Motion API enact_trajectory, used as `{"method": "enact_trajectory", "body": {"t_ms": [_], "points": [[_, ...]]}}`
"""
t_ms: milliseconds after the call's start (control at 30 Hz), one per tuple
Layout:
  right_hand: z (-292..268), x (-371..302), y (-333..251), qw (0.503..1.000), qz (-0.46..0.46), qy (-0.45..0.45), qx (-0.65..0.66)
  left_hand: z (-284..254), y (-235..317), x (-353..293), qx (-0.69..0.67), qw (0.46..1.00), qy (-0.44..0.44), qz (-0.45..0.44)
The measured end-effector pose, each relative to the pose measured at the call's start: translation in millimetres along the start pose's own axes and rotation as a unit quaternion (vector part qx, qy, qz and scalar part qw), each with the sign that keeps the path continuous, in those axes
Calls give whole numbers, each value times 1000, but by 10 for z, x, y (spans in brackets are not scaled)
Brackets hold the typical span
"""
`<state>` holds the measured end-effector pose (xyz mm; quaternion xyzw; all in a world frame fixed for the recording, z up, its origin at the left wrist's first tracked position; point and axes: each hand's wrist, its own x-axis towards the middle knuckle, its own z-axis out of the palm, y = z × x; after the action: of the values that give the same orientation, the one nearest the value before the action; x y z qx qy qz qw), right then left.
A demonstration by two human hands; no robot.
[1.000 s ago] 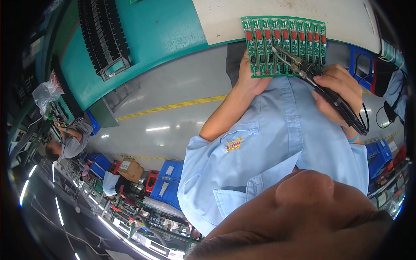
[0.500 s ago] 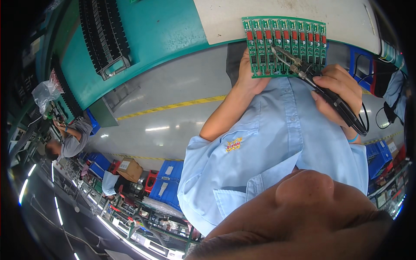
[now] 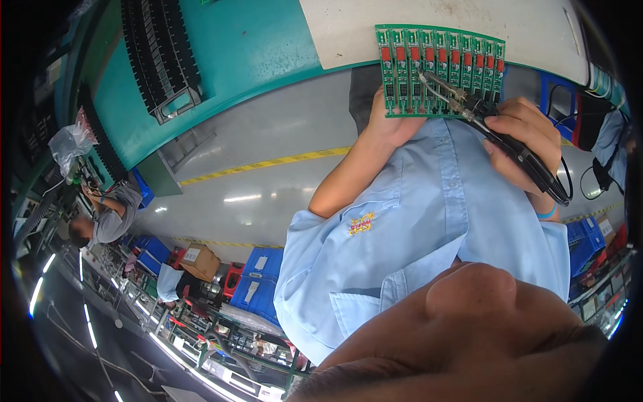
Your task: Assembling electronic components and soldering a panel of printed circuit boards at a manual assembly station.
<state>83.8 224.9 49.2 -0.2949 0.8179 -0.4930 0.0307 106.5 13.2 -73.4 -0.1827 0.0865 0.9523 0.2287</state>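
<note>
Below the circuit board [image 3: 445, 63], left hand [image 3: 396, 127] grips it, fingertips hidden; beside it, right hand [image 3: 529, 130] curls snugly round a tool [image 3: 477, 112], best held steady.

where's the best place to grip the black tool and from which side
Probably by its thick black handle, from the right, where the right hand holds it: the handle slants down that way, and the thin metal tip points up-left over the circuit board.
</note>
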Motion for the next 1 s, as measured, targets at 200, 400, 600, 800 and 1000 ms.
{"method": "enact_trajectory", "body": {"t_ms": [200,400,600,800,1000], "points": [[-26,-5,11,1000,-16,7,13,-71,-25,-1,4,1000,7,12],[-58,-8,5,1000,-14,3,10,-23,-22,-22,-6,1000,21,9],[-36,-62,55,1000,-5,28,5,59,-1,-107,-8,999,44,12],[66,-168,246,996,-38,32,-72,257,20,-163,-28,998,55,5],[2,-195,235,988,-53,139,-36,457,29,-219,40,994,86,57]]}}
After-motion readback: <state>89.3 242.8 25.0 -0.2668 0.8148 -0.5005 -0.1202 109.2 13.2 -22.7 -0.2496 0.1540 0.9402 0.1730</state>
